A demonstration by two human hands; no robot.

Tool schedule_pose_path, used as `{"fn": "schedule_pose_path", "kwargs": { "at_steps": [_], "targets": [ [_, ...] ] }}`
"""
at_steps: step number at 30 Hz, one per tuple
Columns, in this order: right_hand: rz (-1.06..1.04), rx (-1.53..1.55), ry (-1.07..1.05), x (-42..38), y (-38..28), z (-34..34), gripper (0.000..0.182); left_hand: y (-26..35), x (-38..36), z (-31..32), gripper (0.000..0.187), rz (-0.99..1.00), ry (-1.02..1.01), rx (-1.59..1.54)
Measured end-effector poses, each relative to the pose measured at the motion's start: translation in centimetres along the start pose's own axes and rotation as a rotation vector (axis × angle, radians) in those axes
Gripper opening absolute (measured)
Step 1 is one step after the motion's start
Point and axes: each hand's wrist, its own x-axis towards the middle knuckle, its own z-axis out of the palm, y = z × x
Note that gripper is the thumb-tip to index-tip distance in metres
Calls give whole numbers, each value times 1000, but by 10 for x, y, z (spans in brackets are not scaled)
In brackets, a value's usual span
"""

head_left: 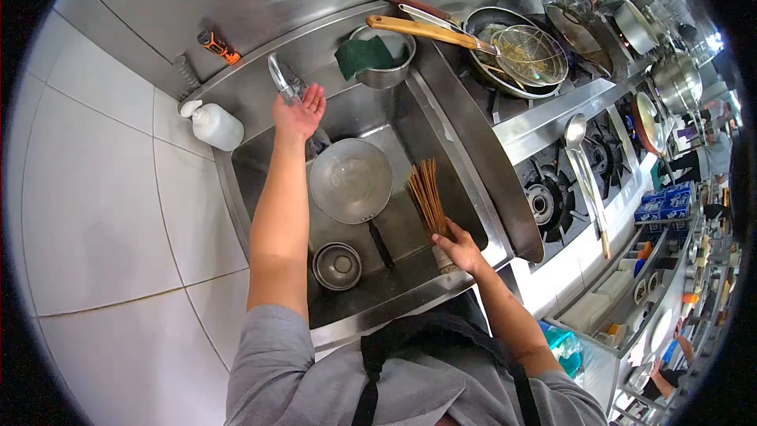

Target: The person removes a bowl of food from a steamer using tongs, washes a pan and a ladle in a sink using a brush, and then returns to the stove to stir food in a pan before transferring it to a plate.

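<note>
My left hand [300, 113] is open, palm up, under the curved metal faucet [277, 75] at the back left of the steel sink [430, 138]. On the right, my right hand [460, 248] grips a bundle of thin brown sticks [427, 199], a whisk brush, by its pale bound end, tips pointing away from me. A grey metal pan [351, 181] with a black handle lies in the sink between my hands. Nearer to me, small round metal bowls [337, 267] rest nested on the sink floor.
A green scouring cloth [363, 56] hangs over a metal pot [388, 76] behind the sink. A white pump bottle [217, 127] stands at left. The stove at right bears a wok [516, 91] with strainers and a long ladle [582, 166]. Other people are far right.
</note>
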Motion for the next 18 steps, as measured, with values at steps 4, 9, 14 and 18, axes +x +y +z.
{"fn": "schedule_pose_path", "kwargs": {
  "at_steps": [4,9,14,18],
  "targets": [
    [19,-14,-24,-5,-10,-3,85,16,-2,-4,64,-25,10,-210],
    [24,-50,4,-1,3,-2,86,32,-7,1,61,58,-122,-458],
    [5,-43,-8,-2,2,-1,85,49,-7,-1,54,109,-23,-384],
    [-14,-74,38,-2,3,2,75,27,-9,-52,42,157,-83,272]
  ]
}}
